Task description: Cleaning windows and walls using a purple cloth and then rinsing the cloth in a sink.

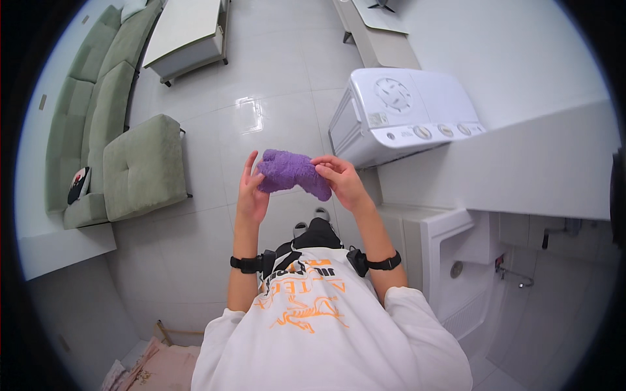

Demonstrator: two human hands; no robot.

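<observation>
A fuzzy purple cloth (pixel 287 171), bunched or folded, is held up between my two hands over the floor. On its left end, my left hand (pixel 250 199) has the thumb against the fabric while one finger points upward; some of its other fingers are hidden. My right hand (pixel 345 184) pinches the upper right edge of the cloth between thumb and fingers. The cloth's right corner droops lower, beside that palm. Black straps with small devices circle both my forearms.
A white twin-tub washing machine (pixel 407 107) stands ahead to the right. Nearer on the right is a white sink (pixel 456 251) with a tap (pixel 521 281). To the left are a green sofa (pixel 101 111), a matching ottoman (pixel 145 168) and a low white table (pixel 186 32).
</observation>
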